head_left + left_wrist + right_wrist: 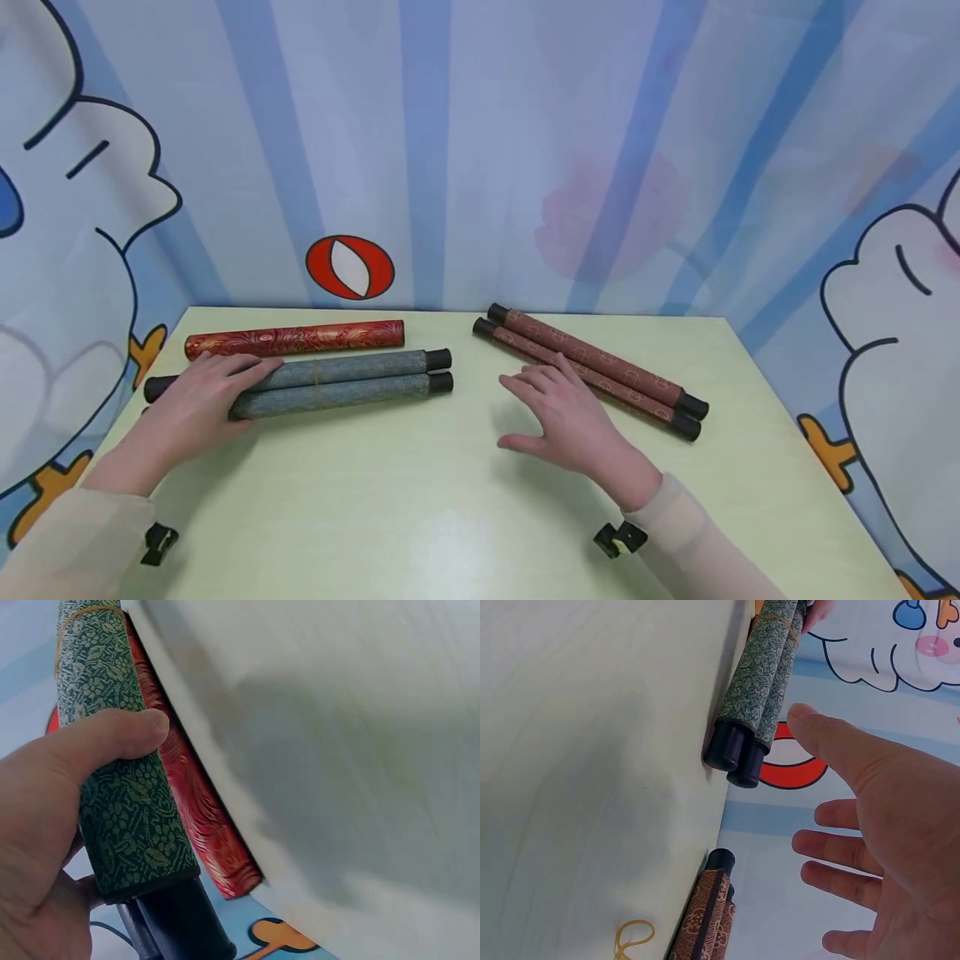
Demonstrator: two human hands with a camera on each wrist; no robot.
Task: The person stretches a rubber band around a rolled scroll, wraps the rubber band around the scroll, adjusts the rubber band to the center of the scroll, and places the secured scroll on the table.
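Observation:
A green-grey patterned scroll (375, 388), rolled as two parallel rolls with black end knobs, lies toward the back left. My left hand (198, 404) grips it near its left end; in the left wrist view the thumb (124, 735) crosses its front, while most of the other fingers are hidden behind. A thin yellowish band circles the scroll's middle. My right hand (562, 417) holds nothing, its fingers spread and apart from the green scroll. Beyond it lies a brown patterned scroll (600, 361), also two rolls with black knobs, partly covered by that hand in the head view.
Behind the green scroll lies a red patterned roll (300, 339) near the table's back edge. A loose yellow loop (635, 924) rests on the pale table (390, 517) in the right wrist view. A printed blue-striped backdrop (480, 167) rises behind the table.

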